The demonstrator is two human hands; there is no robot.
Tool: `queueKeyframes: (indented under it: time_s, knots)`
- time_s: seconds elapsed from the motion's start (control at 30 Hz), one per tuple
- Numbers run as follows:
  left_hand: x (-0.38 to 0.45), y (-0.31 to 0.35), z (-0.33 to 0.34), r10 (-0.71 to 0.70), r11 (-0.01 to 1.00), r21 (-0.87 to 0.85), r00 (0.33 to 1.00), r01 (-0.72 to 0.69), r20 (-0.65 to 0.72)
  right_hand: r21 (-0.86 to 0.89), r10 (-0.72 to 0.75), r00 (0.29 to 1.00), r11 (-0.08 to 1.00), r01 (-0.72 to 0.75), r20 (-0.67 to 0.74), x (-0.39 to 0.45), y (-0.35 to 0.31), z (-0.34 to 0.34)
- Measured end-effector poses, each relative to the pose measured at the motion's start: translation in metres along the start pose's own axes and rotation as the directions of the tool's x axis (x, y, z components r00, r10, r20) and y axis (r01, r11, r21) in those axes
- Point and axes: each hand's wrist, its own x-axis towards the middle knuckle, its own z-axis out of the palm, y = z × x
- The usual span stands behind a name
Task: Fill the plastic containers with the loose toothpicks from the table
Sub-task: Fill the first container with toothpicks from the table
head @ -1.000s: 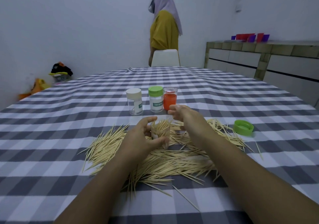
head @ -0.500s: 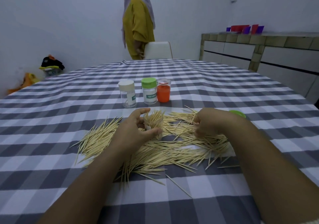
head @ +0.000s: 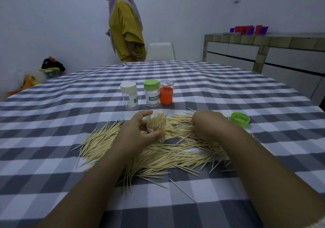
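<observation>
**Toothpicks heaped mid-table as one jar fills**

At centre frame, the left hand point(head: 135, 132) curls thumb and fingers round an open clear jar point(head: 155, 125) standing upright and bristling with toothpicks. Just right of it, the right hand point(head: 207, 124) rests knuckles-up on the pile point(head: 158, 152), fingers tucked under; whether they pinch any sticks cannot be told. The pile spreads across the checked tablecloth point(head: 52, 122) from left of centre to right, with strays trailing toward the lower edge. Above the hands stand three capped jars: white-lidded point(head: 129, 95), green-lidded point(head: 151, 93) and orange point(head: 166, 92). A loose green lid point(head: 240, 119) lies right of the right hand. Bare cloth runs to both side edges. A person point(head: 125, 27) stands beyond the table's far rim, upper left.
</observation>
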Motion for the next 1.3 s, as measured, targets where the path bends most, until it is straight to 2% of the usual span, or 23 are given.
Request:
queueKeyframes:
  time_s: [0.1,0.23,0.33,0.43,0.5,0.6,0.7,0.83,1.0,1.17,1.3]
  knots:
    - [0.0,0.0,0.0,-0.003,1.0,-0.007,1.0,0.003,-0.004,0.066,0.011,1.0,0.998,-0.01,-0.004,0.005,-0.002,-0.002]
    - [0.0,0.0,0.0,0.002,1.0,0.003,1.0,-0.002,-0.003,0.253,-0.013,0.999,0.967,0.0,0.05,0.001,-0.006,-0.013]
    - [0.0,0.001,0.0,0.003,1.0,0.012,1.0,-0.003,-0.001,0.505,-0.045,0.998,0.861,0.065,-0.051,-0.006,-0.006,-0.013]
    - [-0.001,0.001,0.0,0.004,1.0,0.008,1.0,-0.004,-0.003,0.752,-0.026,0.995,0.652,0.093,-0.1,-0.007,-0.009,-0.014]
    - [-0.001,0.002,0.0,0.003,1.0,0.002,1.0,-0.003,-0.004,0.91,0.008,0.993,0.402,0.105,-0.119,-0.007,-0.017,-0.015]
    - [-0.001,0.001,0.001,-0.001,1.0,-0.01,1.0,0.001,-0.002,0.987,0.074,0.985,0.056,0.153,-0.157,-0.006,-0.033,-0.011]
    - [-0.001,-0.001,0.001,-0.001,1.0,-0.024,1.0,0.0,-0.003,0.972,0.145,0.967,-0.075,0.223,-0.211,-0.005,-0.047,-0.005]
    - [-0.001,-0.001,0.002,0.002,0.999,-0.032,1.0,-0.002,-0.008,0.942,0.213,0.941,-0.152,0.298,-0.264,-0.004,-0.056,0.002]
    - [-0.001,0.0,0.002,0.008,0.999,-0.04,1.0,-0.008,-0.01,0.953,0.183,0.951,-0.125,0.274,-0.249,-0.007,-0.063,0.009]
    - [0.0,-0.003,0.002,0.01,1.0,-0.018,1.0,-0.01,-0.014,0.988,0.079,0.985,-0.002,0.157,-0.156,-0.011,-0.069,0.013]
    - [0.001,-0.003,0.002,0.015,1.0,-0.008,1.0,-0.015,-0.015,0.987,0.079,0.984,-0.015,0.163,-0.161,-0.012,-0.068,0.01]
